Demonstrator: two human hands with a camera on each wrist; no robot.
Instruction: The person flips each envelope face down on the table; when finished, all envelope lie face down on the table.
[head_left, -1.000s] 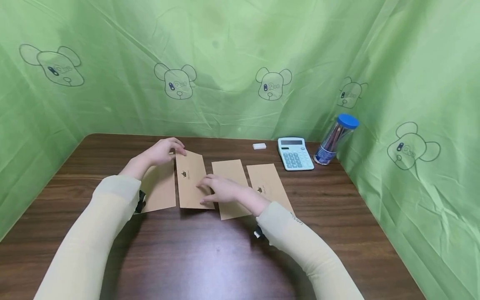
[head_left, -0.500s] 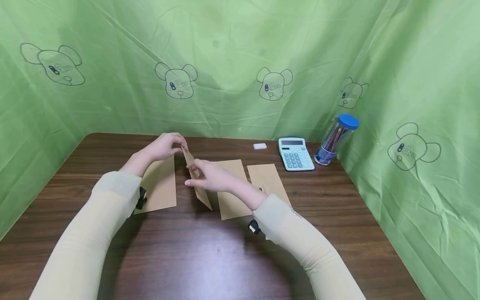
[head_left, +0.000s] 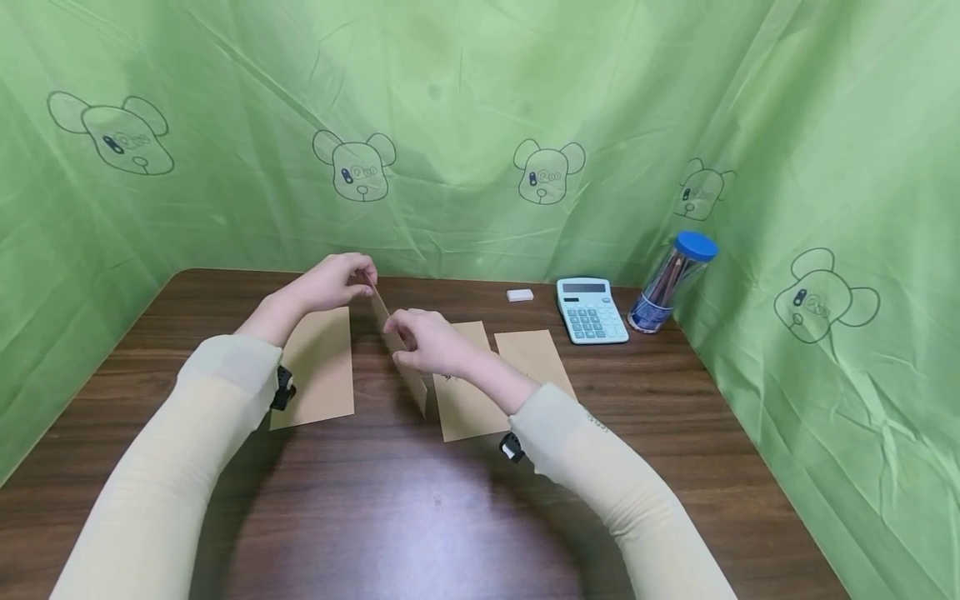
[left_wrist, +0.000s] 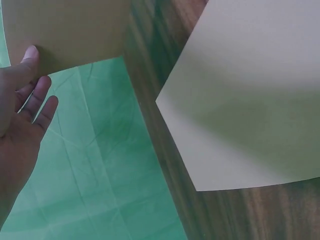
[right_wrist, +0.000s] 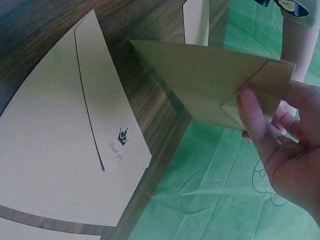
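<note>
Brown envelope [right_wrist: 200, 75] stands steeply tilted over the bench [head_left: 375, 500], the left hand [head_left: 333, 283] pinching its far corner and the right hand [head_left: 429, 340] pinching it closer in, a two-point grip that likely keeps it steady between them. Other envelopes [head_left: 322, 375] lie flat on either side.

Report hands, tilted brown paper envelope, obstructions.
Left hand, right hand: both pinching rectangular brown paper envelope. Envelope tilted steeply. In the way: nothing seen; flat brown paper rectangle lies left, flat brown printed envelope right.
</note>
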